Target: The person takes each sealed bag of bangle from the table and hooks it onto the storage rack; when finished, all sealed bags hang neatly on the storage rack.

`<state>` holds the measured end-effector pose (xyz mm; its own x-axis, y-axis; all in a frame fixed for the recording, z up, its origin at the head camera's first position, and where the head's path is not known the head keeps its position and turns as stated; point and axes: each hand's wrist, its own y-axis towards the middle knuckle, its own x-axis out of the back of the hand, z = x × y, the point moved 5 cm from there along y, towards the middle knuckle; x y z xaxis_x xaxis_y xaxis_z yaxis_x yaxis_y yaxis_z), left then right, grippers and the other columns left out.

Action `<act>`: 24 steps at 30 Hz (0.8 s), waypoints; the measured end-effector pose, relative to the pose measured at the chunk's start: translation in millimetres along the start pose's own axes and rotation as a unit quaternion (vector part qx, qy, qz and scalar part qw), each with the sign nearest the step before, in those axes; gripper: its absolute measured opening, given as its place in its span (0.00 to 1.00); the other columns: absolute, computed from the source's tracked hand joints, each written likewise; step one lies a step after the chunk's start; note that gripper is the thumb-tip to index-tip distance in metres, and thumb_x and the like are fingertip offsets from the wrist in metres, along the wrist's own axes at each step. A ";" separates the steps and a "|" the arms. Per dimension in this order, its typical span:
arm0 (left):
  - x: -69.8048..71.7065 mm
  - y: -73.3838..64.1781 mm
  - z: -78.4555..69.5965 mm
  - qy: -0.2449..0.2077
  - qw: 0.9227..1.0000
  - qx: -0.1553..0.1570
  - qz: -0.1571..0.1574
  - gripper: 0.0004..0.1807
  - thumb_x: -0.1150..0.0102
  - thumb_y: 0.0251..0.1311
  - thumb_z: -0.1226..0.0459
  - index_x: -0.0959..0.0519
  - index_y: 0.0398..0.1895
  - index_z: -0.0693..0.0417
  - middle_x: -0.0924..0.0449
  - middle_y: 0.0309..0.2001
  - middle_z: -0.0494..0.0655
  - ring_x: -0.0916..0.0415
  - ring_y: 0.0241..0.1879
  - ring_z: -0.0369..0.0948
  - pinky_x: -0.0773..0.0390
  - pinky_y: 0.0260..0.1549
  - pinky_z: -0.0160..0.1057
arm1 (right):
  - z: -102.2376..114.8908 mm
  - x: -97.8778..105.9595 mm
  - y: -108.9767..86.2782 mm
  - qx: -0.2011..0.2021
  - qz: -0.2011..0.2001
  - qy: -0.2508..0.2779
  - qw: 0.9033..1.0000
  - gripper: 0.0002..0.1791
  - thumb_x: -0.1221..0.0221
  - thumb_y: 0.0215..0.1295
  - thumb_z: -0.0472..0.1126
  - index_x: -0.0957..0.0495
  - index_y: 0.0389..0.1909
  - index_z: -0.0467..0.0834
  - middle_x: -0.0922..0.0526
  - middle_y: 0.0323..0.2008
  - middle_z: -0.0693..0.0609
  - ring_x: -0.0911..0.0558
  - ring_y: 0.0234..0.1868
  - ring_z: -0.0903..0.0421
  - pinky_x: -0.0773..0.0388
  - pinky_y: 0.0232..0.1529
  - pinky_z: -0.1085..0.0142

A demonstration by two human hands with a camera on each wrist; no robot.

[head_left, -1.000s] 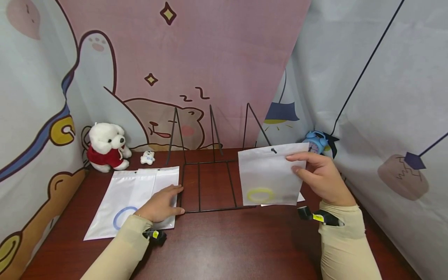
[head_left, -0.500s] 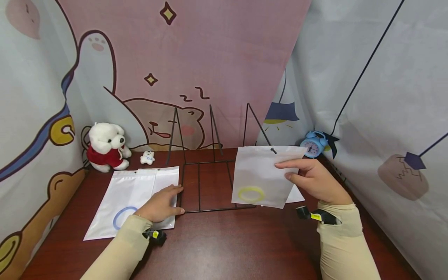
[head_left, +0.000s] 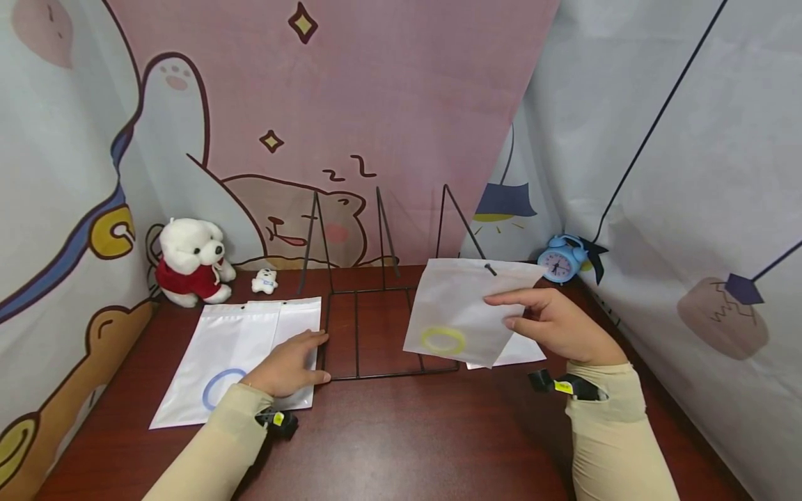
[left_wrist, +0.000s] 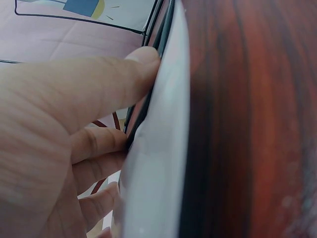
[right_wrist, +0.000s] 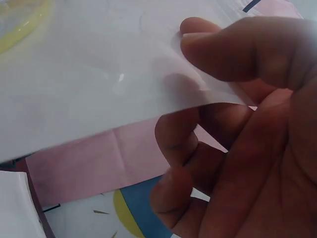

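Note:
A white plastic bag with a yellow ring showing through it hangs at the right hook of the black wire rack. The hook's tip pokes out in front of the bag's top edge. My right hand pinches the bag's right side between thumb and fingers, also seen in the right wrist view. My left hand lies at the rack's left base edge, over the flat white bags. In the left wrist view its thumb and fingertips touch the black wire beside a white bag edge.
A blue ring shows in the left bags. Another white sheet or bag lies under the hanging one. Behind stand a plush dog, a tiny white bear figure and a blue alarm clock. Two other rack hooks rise further left.
My right hand has moved left, taking the bag's lower part leftward and tilting it; more of the sheet beneath now shows. The left hand has stayed in place.

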<state>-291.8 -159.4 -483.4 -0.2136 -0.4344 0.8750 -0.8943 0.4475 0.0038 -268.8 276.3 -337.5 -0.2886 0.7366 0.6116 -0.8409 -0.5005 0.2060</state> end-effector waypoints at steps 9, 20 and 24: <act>0.5 -0.4 -0.5 0.000 1.000 -0.005 -0.003 0.45 0.26 0.60 0.53 0.31 0.76 0.65 0.33 0.76 0.64 0.41 0.78 0.66 0.38 0.73 0.67 | -0.1 -0.3 2.3 0.012 -0.011 -0.015 1.000 0.22 0.38 0.72 0.29 0.17 0.65 0.44 0.20 0.58 0.44 0.20 0.46 0.57 0.17 0.38 0.68; -1.5 0.6 0.7 -0.003 1.000 0.000 -0.002 0.44 0.26 0.61 0.53 0.31 0.76 0.65 0.33 0.77 0.63 0.41 0.78 0.65 0.38 0.74 0.66 | -5.5 -0.6 9.2 0.008 -0.101 -0.039 0.994 0.21 0.37 0.71 0.28 0.15 0.61 0.47 0.21 0.35 0.50 0.35 0.18 0.56 0.32 0.18 0.65; 0.0 0.3 -0.5 -0.006 1.000 -0.001 -0.003 0.45 0.26 0.60 0.53 0.31 0.76 0.65 0.33 0.77 0.63 0.41 0.78 0.65 0.38 0.74 0.67 | -10.5 -4.2 13.9 -0.005 -0.137 -0.012 0.990 0.20 0.38 0.73 0.30 0.14 0.62 0.47 0.15 0.47 0.52 0.31 0.21 0.53 0.29 0.20 0.65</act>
<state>-291.8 -158.9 -483.1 -0.2125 -0.4458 0.8696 -0.8944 0.4471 0.0106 -284.1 271.0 -345.3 -0.0374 0.8328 0.5524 -0.8902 -0.2790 0.3602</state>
